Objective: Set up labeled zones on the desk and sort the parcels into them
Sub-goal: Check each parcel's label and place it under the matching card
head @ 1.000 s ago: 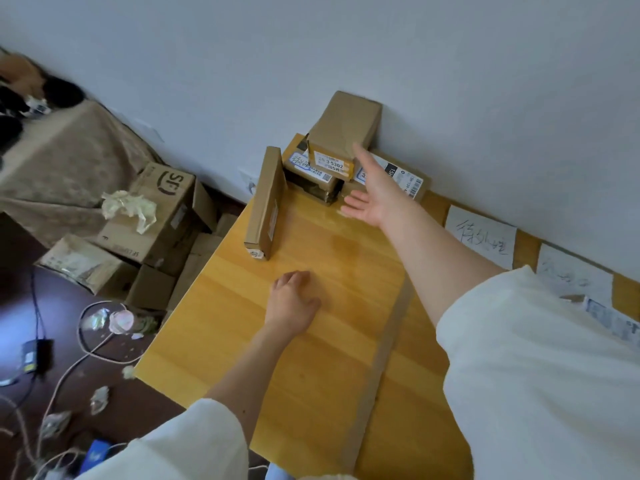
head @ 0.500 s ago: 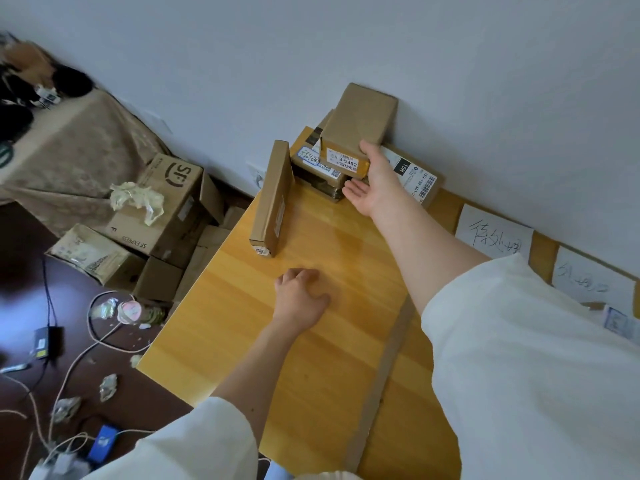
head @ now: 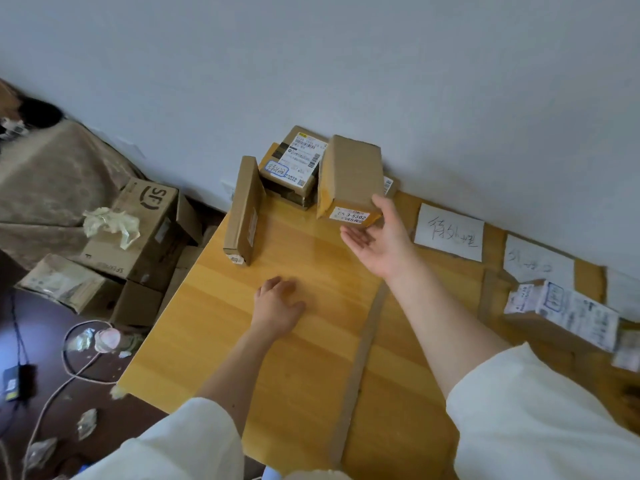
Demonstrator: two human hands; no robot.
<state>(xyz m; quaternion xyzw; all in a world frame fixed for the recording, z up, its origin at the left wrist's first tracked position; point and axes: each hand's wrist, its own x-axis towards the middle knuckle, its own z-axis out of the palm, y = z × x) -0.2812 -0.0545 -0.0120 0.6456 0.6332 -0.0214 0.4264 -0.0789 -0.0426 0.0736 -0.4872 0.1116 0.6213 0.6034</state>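
My right hand (head: 381, 244) holds a plain brown parcel (head: 349, 178) with a small white label reading 3-5302. The thumb lies on its right side and the fingers are under its near end, so it tilts above the desk (head: 294, 375) near the wall. Left of it is a stack of labelled parcels (head: 294, 168), and a flat parcel (head: 244, 209) stands on its edge. My left hand (head: 277, 306) rests on the desk with loosely curled fingers and holds nothing. Two handwritten paper zone labels (head: 450, 233) (head: 536, 265) lie along the wall.
A labelled parcel (head: 561, 313) lies at the right by the second label. A tape strip (head: 360, 358) runs across the desk. On the floor to the left are cardboard boxes (head: 145, 230), crumpled paper and cables (head: 69, 368). The wall is close behind the parcels.
My right hand reached the top parcel of the stack, took hold of it and lifted it off to the right. The label of the parcel beneath now shows. My left hand stayed put.
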